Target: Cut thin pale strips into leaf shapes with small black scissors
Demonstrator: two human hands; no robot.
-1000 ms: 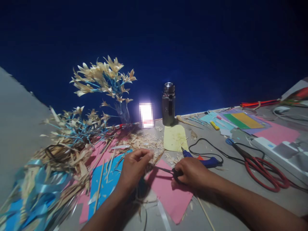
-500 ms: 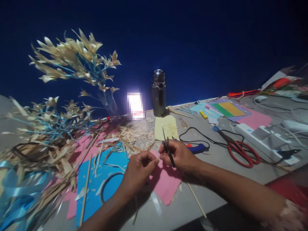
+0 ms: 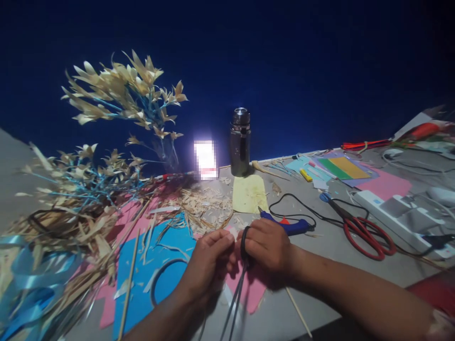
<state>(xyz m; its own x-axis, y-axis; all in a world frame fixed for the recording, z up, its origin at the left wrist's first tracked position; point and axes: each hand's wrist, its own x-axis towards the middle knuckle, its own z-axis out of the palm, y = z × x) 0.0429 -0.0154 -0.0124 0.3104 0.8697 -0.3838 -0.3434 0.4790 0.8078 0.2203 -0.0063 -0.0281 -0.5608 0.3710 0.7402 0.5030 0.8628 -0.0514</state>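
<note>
Over a pink sheet (image 3: 252, 298), my two hands meet at the middle of the table. My left hand (image 3: 209, 258) is closed, thumb and finger pinching a small pale scrap (image 3: 233, 233). My right hand (image 3: 268, 241) is closed too, with its fingers through the black handle of small scissors (image 3: 239, 289). The blades point down toward me. The right fingertips are close to the pale scrap; whether they touch it cannot be made out. Just behind the right hand lies a blue glue gun (image 3: 291, 227) with a black cord.
A steel flask (image 3: 241, 147) stands behind a yellow sheet (image 3: 250, 194). Pale dried flowers (image 3: 117, 90) rise at the left above husk scraps (image 3: 209, 203) and a blue sheet (image 3: 142, 274). Red-handled scissors (image 3: 369, 237) and a white power strip (image 3: 394, 220) lie right.
The small scissors have swung from blades up to blades down in my right hand. My left hand keeps its pinch. The whole view has shifted slightly.
</note>
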